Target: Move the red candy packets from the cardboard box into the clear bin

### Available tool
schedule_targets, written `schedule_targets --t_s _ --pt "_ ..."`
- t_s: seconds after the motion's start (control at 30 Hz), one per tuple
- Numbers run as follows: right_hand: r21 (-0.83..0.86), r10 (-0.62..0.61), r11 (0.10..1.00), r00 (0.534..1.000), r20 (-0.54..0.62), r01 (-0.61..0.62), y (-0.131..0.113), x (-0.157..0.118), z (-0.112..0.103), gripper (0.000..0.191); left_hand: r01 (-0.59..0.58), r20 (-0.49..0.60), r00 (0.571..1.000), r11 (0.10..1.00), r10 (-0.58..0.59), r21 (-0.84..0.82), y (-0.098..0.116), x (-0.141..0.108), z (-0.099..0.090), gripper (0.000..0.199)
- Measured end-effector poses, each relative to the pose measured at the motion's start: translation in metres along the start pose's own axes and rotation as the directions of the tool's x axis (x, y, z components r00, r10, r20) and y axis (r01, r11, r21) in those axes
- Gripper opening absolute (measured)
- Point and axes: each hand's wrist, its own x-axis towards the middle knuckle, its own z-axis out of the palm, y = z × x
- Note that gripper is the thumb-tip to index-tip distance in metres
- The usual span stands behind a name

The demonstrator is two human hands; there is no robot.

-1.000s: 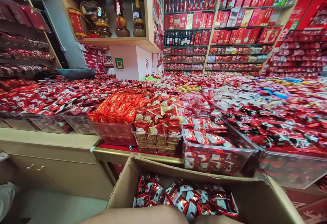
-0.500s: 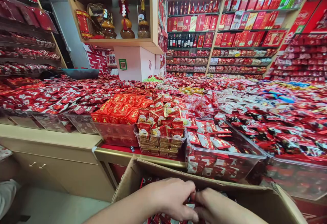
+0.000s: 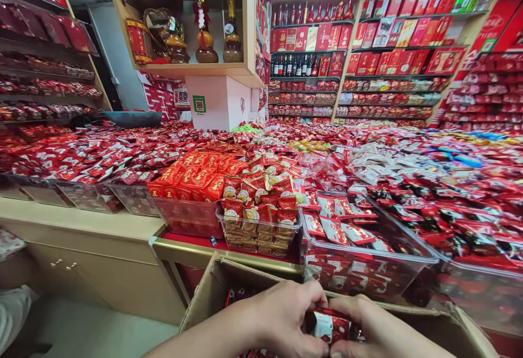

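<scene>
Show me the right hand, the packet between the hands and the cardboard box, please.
Right hand (image 3: pixel 366 321): head view, back of the hand.
Packet (image 3: pixel 323 325): head view, its white panel.
Cardboard box (image 3: pixel 241 275): head view, its far wall, inside.

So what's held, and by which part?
At least one small, shiny red-and-white packet, held at its sides between the left hand and right hand; fingertips partly hidden.

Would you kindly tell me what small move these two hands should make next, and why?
I would probably raise the red-and-white packets slightly, straight up: the left hand and right hand curl around them from either side, and the far wall of the cardboard box stands between them and the clear tub beyond.
</scene>
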Motion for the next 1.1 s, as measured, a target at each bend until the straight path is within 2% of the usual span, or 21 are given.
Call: schedule_targets --t_s 0.1,0.27,0.43,0.57,0.67,0.7,0.77,0.83,0.87,0.97,1.1 --pt "0.002 0.001 1.0 1.0 -0.009 -0.001 -0.003 -0.002 -0.001 0.017 -0.005 -0.012 1.0 0.999 0.004 -0.048 0.0 0.0 0.0 0.04" --pt "0.0 -0.036 0.999 0.999 0.029 0.036 0.001 0.0 0.001 0.018 -0.064 -0.013 0.998 0.998 0.064 -0.022 -0.001 -0.002 0.001 0.037" --pt "-0.018 -0.085 0.996 0.992 -0.089 0.084 -0.003 -0.001 0.002 0.02 -0.135 -0.137 0.984 0.973 0.111 -0.185 -0.004 0.001 0.005 0.034" --pt "-0.034 -0.09 0.996 0.992 -0.089 0.087 -0.011 -0.015 -0.007 0.023 -0.177 -0.23 0.965 0.956 0.123 -0.233 -0.003 0.002 0.006 0.033" --pt "-0.096 -0.115 0.991 0.972 -0.203 0.097 -0.016 -0.027 -0.032 0.022 -0.18 -0.26 0.959 0.948 0.11 -0.262 0.001 0.001 0.003 0.026" --pt "-0.138 -0.143 0.985 0.948 -0.286 0.107 -0.017 -0.029 -0.045 0.022 -0.174 -0.258 0.961 0.942 0.099 -0.286 0.002 0.0 0.002 0.023" --pt "-0.259 -0.21 0.961 0.864 -0.457 0.096 -0.02 -0.027 -0.074 0.023 -0.15 -0.238 0.968 0.938 0.075 -0.314 0.004 0.0 0.0 0.02" --pt "-0.395 -0.244 0.919 0.79 -0.562 0.003 -0.023 -0.017 -0.101 0.022 -0.123 -0.205 0.977 0.94 0.059 -0.317 0.005 0.0 0.0 0.019" --pt "-0.459 -0.24 0.886 0.781 -0.577 -0.067 -0.024 -0.01 -0.113 0.02 -0.11 -0.188 0.981 0.943 0.052 -0.314 0.005 0.001 0.0 0.019" --pt "-0.649 -0.218 0.736 0.841 -0.495 -0.191 -0.023 0.021 -0.135 0.02 -0.103 -0.185 0.982 0.946 0.047 -0.306 0.006 0.001 0.001 0.018" --pt "-0.814 -0.243 0.568 0.922 -0.303 -0.118 -0.018 0.061 -0.139 0.032 -0.109 -0.233 0.971 0.959 0.046 -0.263 0.004 0.001 0.004 0.02"
